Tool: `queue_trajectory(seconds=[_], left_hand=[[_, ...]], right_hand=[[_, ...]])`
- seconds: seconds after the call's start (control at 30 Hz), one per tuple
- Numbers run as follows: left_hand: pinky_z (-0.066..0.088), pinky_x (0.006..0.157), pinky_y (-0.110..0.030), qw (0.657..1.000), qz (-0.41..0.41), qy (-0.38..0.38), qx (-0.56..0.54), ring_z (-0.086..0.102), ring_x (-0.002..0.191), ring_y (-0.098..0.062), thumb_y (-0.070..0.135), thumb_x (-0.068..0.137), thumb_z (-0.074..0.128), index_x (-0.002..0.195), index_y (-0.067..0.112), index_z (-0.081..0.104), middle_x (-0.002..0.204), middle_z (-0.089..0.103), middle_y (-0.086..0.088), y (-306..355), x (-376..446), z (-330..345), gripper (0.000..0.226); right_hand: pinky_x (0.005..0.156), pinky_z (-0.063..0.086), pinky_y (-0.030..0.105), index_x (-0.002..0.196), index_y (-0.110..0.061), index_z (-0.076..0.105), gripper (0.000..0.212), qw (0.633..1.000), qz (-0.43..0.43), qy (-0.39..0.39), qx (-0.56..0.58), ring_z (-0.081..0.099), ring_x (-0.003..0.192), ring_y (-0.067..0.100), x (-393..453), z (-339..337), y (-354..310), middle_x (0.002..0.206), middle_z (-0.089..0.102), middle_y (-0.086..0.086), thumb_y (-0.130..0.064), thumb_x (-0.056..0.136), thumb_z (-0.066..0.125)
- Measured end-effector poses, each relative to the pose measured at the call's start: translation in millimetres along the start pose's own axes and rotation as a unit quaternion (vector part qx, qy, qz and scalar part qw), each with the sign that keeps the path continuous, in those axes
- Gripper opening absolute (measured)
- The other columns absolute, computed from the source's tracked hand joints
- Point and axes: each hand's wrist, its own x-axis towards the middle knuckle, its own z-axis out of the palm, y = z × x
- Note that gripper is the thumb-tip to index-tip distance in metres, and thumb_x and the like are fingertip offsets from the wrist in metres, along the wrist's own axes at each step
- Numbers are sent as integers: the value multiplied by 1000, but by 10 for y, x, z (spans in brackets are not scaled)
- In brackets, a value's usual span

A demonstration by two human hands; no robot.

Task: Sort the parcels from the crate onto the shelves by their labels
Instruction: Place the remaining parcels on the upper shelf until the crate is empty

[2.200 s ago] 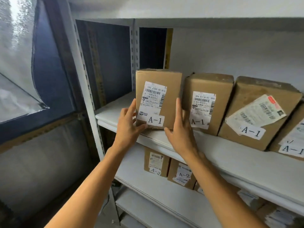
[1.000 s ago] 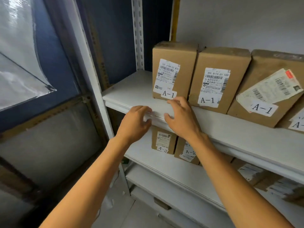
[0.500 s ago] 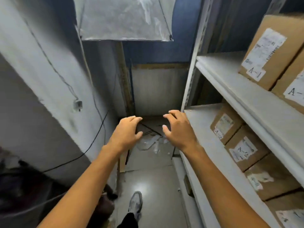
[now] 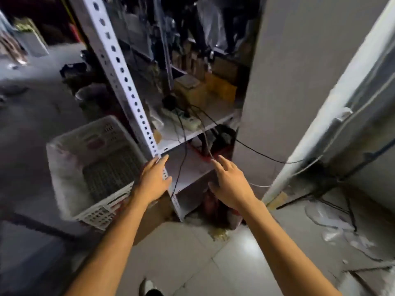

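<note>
Left arm: bare forearm enters from the lower left and extends forward and up, palm down.
Left hand (image 4: 154,182): fingers straight and close together, thumb spread to the right; nothing held. It hangs in front of the perforated white steel shelf upright (image 4: 119,67); whether the fingertips touch the post cannot be told.
Right arm: bare forearm enters from the lower right and reaches forward, roughly parallel to the left arm.
Right hand (image 4: 231,184): palm down, index finger stretched forward, other fingers loosely spread, thumb out to the left; grip wide and empty, touching nothing visible.
Hand spacing: well apart, with the lower shelf bay between them.
White plastic lattice crate (image 4: 97,169): on the floor at left, just beside the upright and next to the left hand. Open top faces up; long axis runs from near right to far left. The ribbed bottom shows; motion blur hides any contents.
Brown cardboard box (image 4: 152,218): on the floor under the left forearm, touching the crate's near corner; label not visible.
White power strip (image 4: 185,119): lies on the white shelf board (image 4: 215,116), black cables trailing down.
Grey tiled floor (image 4: 192,263): glossy, with a shoe tip at the bottom edge.
</note>
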Motion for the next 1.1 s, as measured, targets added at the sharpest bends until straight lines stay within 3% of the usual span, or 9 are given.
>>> queue_trajectory(seconds=[0.13,0.23,0.43,0.77,0.97,1.1], left_hand=[[31,115,-41,993,-111,34,-2,29,146,-28,26,95,64,156,22,27,161,26,-7,-1127,-365,-439,71],[36,113,-43,990,-132,58,9,38,140,-30,26,91,68,153,17,33,156,37,-8,-1865,-594,-730,72],[38,110,-42,980,-185,77,0,44,135,-33,24,87,70,148,13,41,149,48,-11,-2972,-762,-1138,69],[39,111,-39,975,-218,14,-44,44,136,-29,25,90,69,146,12,44,149,47,-9,-3708,-349,-1055,64],[40,110,-36,978,-197,-45,-44,43,137,-23,29,93,64,149,18,41,151,45,-4,-3882,482,-761,61],[46,105,-38,974,-188,-115,-54,50,131,-25,32,93,64,148,19,41,148,48,-5,-3965,1041,-406,61]], right_hand=[[117,31,47,156,-18,23,76,995,-86,-51,-5,21,149,33,506,457,-1010,163,19,12,-36,92,61],[115,32,46,156,-17,24,71,988,-135,-77,2,23,147,33,814,776,-1783,163,19,12,-36,95,57],[116,33,49,156,-19,23,74,981,-144,-128,13,26,147,33,1221,1311,-2868,163,20,9,-39,95,58],[112,38,44,155,-20,29,68,979,-77,-187,9,33,142,29,1856,1881,-3099,158,31,7,-34,96,60],[99,50,44,139,-19,47,52,973,-26,-230,21,49,128,31,2444,2328,-2894,140,49,7,-32,91,61],[104,46,47,149,-20,36,60,956,-10,-292,-5,41,136,35,2812,2673,-2715,153,38,10,-31,94,58]])
